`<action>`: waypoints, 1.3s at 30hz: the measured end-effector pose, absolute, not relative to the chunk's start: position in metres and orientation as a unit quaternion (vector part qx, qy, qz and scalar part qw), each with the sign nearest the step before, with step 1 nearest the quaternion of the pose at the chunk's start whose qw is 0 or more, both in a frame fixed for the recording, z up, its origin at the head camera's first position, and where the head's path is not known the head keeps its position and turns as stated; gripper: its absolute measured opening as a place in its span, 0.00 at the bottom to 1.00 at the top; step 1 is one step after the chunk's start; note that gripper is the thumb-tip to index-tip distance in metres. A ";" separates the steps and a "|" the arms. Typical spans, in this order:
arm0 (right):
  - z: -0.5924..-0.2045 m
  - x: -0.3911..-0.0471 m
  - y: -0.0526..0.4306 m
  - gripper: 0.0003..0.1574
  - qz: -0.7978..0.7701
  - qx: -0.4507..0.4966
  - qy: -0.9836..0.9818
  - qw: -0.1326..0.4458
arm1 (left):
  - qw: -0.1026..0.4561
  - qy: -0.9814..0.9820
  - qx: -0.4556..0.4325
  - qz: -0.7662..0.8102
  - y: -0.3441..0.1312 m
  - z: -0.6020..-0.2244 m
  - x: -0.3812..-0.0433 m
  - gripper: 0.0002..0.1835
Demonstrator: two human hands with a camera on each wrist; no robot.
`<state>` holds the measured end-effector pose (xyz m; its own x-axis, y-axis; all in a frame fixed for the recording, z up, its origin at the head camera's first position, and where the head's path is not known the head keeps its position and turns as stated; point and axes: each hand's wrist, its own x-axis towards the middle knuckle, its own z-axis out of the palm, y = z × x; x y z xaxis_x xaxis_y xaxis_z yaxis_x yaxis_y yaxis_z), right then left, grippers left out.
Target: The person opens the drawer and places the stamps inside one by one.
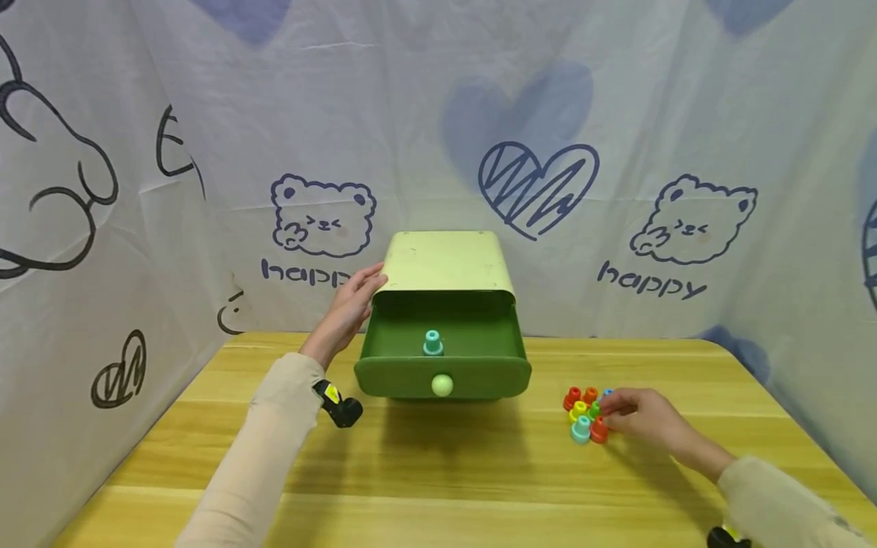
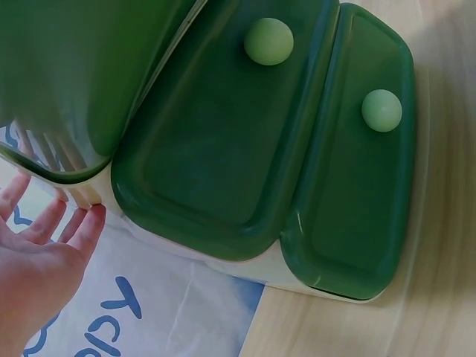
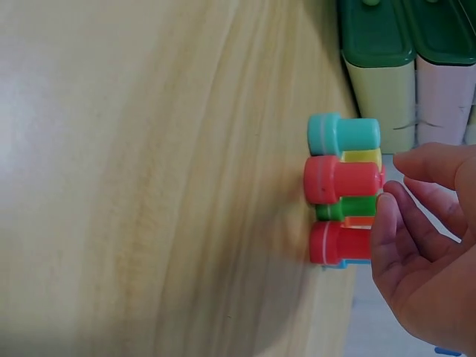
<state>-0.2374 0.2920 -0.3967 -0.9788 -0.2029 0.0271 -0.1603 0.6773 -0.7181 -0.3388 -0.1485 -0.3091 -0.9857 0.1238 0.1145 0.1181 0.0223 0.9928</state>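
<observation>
A small cabinet [image 1: 445, 262] with a pale yellow-green top stands at the back of the table. Its green top drawer [image 1: 397, 377] is pulled out, with one teal peg [image 1: 432, 344] upright inside. Against the cabinet's left side rests my left hand [image 1: 349, 308], its fingers extended. In the left wrist view, the fingertips [image 2: 93, 216] touch the casing beside the drawer. My right hand [image 1: 640, 418] hovers at a cluster of colored pegs. Its thumb and fingers are apart near the tip of a red peg [image 3: 338, 179]. Beside that stands another teal peg [image 3: 346, 134].
The cluster also has a yellow peg [image 1: 578, 412], a green peg [image 1: 594, 410] and an orange peg [image 1: 590, 395]. Two lower drawers [image 2: 216, 149] with round knobs are closed. Behind the wooden table [image 1: 445, 472] hangs a printed white cloth [image 1: 411, 114].
</observation>
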 end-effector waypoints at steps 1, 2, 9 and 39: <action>-0.398 -0.237 0.292 0.12 -0.388 -0.098 0.916 0.027 | 0.002 0.714 0.084 0.695 -0.148 -0.309 -0.339 0.32; -0.398 -0.237 0.291 0.12 -0.386 -0.097 0.917 0.028 | 0.001 0.714 0.083 0.696 -0.148 -0.309 -0.339 0.32; -0.402 -0.236 0.289 0.14 -0.381 -0.096 0.919 0.042 | -0.005 0.710 0.083 0.699 -0.149 -0.311 -0.339 0.31; -0.399 -0.231 0.298 0.15 -0.339 -0.137 0.930 0.045 | -0.004 0.725 0.078 0.685 -0.148 -0.309 -0.339 0.31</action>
